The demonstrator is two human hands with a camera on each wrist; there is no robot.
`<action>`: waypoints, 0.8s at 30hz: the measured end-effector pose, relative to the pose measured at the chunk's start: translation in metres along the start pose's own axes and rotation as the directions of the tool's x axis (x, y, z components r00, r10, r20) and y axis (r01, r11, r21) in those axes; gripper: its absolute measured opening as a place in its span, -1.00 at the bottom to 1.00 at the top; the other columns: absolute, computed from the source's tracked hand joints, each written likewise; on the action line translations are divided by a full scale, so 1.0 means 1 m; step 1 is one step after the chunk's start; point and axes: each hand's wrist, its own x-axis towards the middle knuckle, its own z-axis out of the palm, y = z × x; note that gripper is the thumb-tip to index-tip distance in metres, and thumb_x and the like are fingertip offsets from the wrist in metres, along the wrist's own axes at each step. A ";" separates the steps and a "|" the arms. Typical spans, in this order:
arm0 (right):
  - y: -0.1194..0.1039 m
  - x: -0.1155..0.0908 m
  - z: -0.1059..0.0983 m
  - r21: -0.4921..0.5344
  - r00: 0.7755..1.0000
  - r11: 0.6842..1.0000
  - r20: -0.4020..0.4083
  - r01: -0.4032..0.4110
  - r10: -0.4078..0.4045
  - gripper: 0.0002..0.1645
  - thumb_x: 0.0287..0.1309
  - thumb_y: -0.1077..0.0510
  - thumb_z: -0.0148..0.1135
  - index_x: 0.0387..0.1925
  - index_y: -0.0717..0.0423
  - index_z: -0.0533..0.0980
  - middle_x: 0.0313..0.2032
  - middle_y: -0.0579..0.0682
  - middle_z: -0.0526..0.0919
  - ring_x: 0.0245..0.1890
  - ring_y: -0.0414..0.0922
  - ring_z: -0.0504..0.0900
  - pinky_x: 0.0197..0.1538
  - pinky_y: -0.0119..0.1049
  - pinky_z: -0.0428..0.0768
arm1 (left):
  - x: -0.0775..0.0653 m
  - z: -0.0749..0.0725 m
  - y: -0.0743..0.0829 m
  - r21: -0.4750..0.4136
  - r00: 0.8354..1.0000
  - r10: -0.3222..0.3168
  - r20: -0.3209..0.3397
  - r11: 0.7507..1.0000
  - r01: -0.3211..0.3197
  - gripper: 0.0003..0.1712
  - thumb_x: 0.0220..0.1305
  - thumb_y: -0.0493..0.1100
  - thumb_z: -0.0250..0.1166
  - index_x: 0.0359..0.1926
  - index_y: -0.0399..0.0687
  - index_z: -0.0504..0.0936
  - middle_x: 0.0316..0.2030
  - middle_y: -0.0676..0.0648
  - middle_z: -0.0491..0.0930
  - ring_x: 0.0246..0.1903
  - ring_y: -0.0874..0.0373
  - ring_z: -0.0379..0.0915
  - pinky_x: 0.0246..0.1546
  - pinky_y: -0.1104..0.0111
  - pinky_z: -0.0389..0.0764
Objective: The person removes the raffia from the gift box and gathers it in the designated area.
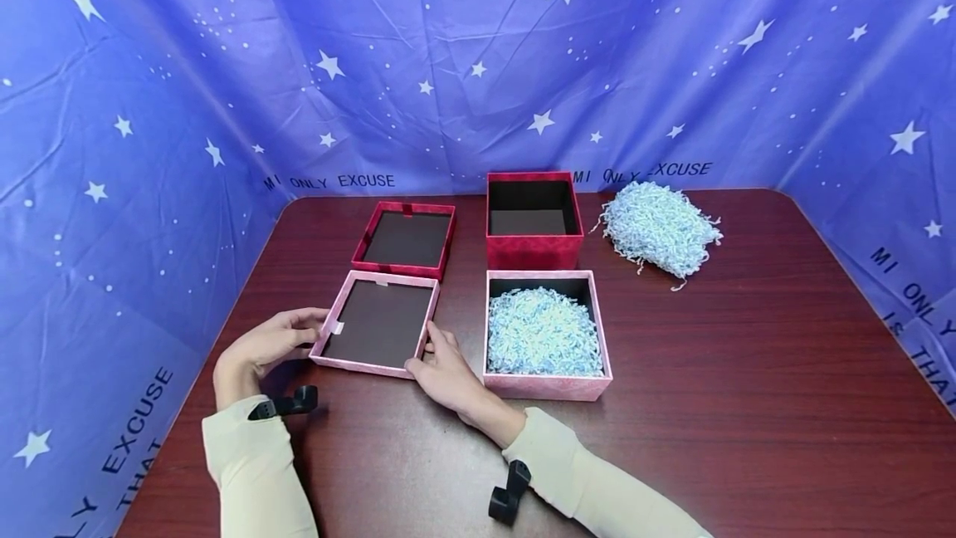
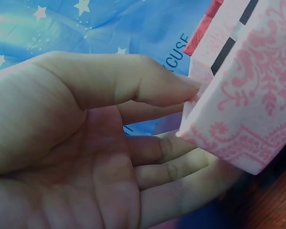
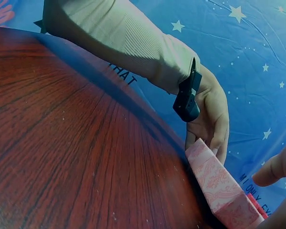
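A shallow pink patterned box lid point(image 1: 373, 373), dark inside and open side up, lies between both hands close to the tabletop. My left hand point(image 1: 272, 347) holds its left side; in the left wrist view the thumb point(image 2: 171, 90) is at the rim and the fingers reach beneath. The right hand point(image 1: 451, 380) grips the lid's front right corner, though the right wrist view shows only part of that hand. Just right of it stands a pink box point(image 1: 548, 388) holding pale blue shredded paper point(image 1: 545, 330).
Behind the pink lid lies a red lid point(image 1: 448, 243), open side up. An open red box point(image 1: 534, 251) with a dark interior stands behind the pink box. A loose heap of pale blue shredded paper point(image 1: 660, 227) sits at the back right. A starry blue curtain point(image 1: 448, 65) surrounds the table.
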 end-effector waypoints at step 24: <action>-0.041 -0.024 -0.015 -0.081 0.958 0.956 0.076 0.281 -0.275 -0.20 0.16 0.18 0.14 0.42 0.03 0.10 0.36 0.08 0.19 0.31 0.05 0.30 0.33 -0.01 0.34 | 0.001 0.013 0.052 0.236 0.945 0.132 -0.300 0.970 -0.061 -0.48 0.48 -0.16 -0.06 0.25 -0.53 0.23 0.01 -0.51 0.47 -0.20 0.29 0.54 -0.19 0.49 0.64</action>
